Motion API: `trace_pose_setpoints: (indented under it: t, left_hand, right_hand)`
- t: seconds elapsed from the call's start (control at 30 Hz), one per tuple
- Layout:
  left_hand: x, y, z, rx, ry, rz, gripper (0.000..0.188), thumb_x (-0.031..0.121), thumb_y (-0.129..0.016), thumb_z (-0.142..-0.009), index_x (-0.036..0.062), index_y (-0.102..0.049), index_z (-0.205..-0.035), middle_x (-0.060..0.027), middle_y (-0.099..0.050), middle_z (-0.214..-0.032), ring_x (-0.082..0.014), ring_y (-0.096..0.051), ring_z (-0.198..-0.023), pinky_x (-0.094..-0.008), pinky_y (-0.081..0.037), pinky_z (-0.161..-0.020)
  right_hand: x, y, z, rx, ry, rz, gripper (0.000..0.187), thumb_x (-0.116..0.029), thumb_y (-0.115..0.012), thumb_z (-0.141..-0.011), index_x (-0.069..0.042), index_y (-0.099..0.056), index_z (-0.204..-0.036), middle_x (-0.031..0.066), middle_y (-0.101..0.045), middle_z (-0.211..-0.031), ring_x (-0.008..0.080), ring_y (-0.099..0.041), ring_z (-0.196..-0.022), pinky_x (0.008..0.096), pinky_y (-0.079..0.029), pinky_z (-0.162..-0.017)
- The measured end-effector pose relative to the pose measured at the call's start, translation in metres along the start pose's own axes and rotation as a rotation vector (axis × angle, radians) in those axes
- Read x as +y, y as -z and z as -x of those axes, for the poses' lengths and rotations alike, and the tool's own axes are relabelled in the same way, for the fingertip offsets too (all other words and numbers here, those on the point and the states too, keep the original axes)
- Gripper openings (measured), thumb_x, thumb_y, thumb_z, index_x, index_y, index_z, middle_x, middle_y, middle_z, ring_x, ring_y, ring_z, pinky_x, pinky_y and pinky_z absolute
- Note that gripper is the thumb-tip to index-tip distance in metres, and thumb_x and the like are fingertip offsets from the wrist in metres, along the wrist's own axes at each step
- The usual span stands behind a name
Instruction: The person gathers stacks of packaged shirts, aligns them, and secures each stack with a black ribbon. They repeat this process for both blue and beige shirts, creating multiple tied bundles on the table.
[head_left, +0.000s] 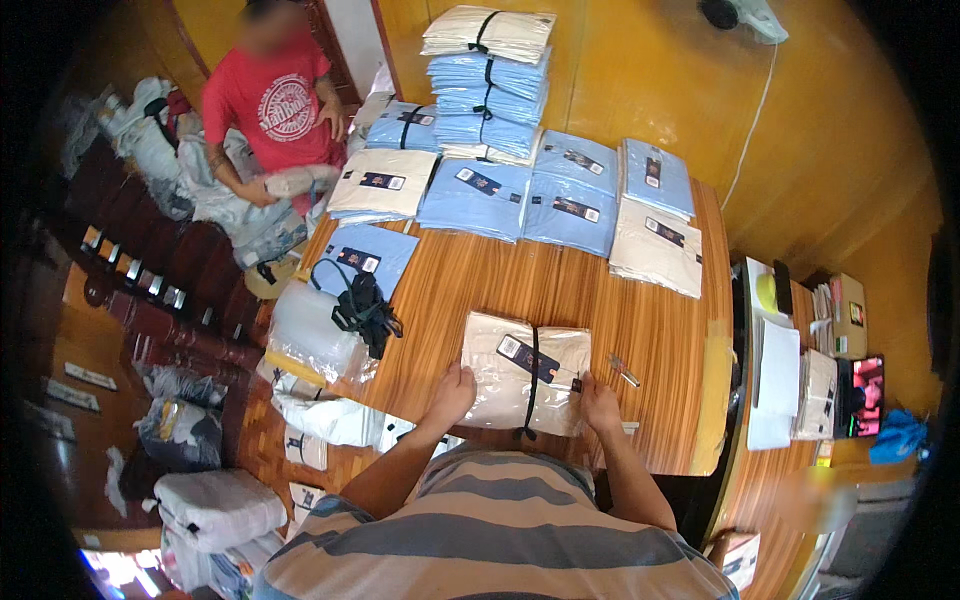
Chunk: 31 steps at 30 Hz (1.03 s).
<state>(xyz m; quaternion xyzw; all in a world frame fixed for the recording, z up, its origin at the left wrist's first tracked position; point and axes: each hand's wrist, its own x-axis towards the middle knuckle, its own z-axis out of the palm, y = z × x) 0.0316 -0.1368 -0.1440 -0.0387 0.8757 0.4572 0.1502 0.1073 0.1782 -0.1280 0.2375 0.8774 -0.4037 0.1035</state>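
Wooden table (640,300); strapped cream bundle (520,370) hiding fingertips.

Warm wood everywhere in this room, pretty cluttered round the edges.

Long wooden table (650,300) with a striped grain runs away from the grip; beyond it and off right is glossy orange-brown floor (840,150), with a white cord (755,120) trailing across. Dark carved furniture (150,290) lines the left side, plus a parquet patch (262,440) lower left.
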Motion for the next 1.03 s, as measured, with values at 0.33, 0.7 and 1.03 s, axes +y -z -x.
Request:
trace_pose_setpoints:
  t: [0.33,0.7,1.03]
  left_hand:
    - [0.031,0.01,0.06,0.041,0.253,0.142,0.057,0.044,-0.055,-0.104,-0.0103,-0.068,-0.108,-0.0313,-0.071,-0.095,-0.0423,-0.068,-0.099,-0.0467,-0.048,-0.092]
    - [0.1,0.104,0.111,0.09,-0.365,1.278,0.11,0.086,-0.03,-0.092,0.0026,-0.019,-0.163,-0.017,-0.029,-0.167,-0.0367,-0.039,-0.148,-0.0513,-0.029,-0.124]
    - [0.133,0.1,-0.04,0.149,-0.278,1.607,0.063,0.041,-0.056,-0.105,0.0021,-0.041,-0.152,-0.0149,-0.054,-0.149,-0.0313,-0.054,-0.136,-0.0486,-0.043,-0.114]
  right_hand:
    - [-0.006,0.026,0.0,-0.331,-0.253,-0.64,0.072,-0.059,-0.065,-0.096,0.002,-0.063,-0.134,0.0143,-0.069,-0.126,0.0272,-0.065,-0.115,0.0363,-0.049,-0.1]
    - [-0.132,0.056,0.025,-0.377,0.301,-1.295,0.062,-0.016,-0.068,-0.097,0.0,-0.042,-0.151,0.0131,-0.062,-0.136,0.0237,-0.062,-0.12,0.0389,-0.049,-0.105]
    - [-0.206,-0.063,-0.067,-0.334,0.608,-1.344,0.091,-0.041,-0.076,-0.094,-0.009,-0.022,-0.16,0.0143,-0.032,-0.164,0.0285,-0.034,-0.15,0.0482,-0.025,-0.124]
